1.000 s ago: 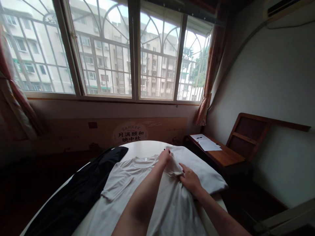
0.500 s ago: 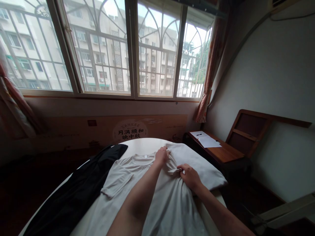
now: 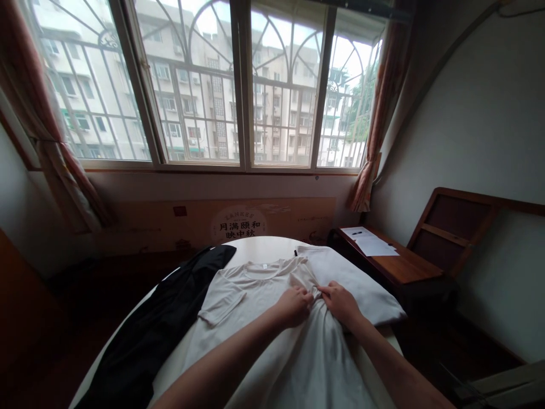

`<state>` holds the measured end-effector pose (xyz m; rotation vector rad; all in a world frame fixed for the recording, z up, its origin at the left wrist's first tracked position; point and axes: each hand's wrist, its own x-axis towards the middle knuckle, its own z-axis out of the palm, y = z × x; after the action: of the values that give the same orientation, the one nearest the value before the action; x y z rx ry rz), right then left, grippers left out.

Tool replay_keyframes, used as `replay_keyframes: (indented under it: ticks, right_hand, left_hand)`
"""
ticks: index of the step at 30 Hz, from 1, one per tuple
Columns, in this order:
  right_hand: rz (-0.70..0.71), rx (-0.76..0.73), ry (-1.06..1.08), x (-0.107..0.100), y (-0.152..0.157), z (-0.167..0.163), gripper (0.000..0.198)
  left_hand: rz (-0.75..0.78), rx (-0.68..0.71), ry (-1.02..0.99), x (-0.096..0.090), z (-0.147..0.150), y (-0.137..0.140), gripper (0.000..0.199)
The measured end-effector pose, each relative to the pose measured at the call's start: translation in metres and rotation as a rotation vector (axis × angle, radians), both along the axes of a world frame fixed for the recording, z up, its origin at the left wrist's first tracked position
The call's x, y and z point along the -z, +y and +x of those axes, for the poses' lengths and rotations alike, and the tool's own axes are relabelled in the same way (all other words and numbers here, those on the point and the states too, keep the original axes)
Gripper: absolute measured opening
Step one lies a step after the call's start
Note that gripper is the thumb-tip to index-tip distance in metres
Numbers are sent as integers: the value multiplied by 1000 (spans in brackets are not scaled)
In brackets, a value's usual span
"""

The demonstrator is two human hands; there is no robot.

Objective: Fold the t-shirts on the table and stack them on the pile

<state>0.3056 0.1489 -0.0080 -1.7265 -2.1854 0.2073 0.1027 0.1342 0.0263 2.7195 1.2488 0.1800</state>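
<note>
On table (image 3: 259, 248), left hand (image 3: 293, 305) has slid back to right hand (image 3: 340, 302).

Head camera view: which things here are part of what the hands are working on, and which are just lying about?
In hand:
- light T-shirt, spread flat
- its right sleeve, folded inward
- left hand and right hand, both pinching the sleeve

Lying about:
- black garment
- folded white cloth
- papers on the side desk
- round table

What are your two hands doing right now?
Left hand: closed, pinching the pale grey cotton T-shirt.
Right hand: closed, pinching the same T-shirt.
</note>
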Motion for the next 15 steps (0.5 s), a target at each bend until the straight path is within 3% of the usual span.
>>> replay_keyframes:
  ticks: [3,7,11,15]
  right_hand:
    - [0,-32,1,0,-3,3,40]
    - [53,-69,48,3,-11,14,45]
    - [176,-44,80,5,-38,35,49]
    - [379,12,244,2,-100,63,42]
  left_hand:
    - [-68,-3,68,-17,-29,-32,39]
    - [-196,-73,68,-44,-95,-87,44]
    - [-267,-411,-161,-63,-169,-151,40]
    - [-175,-771,-354,-52,-229,-227,38]
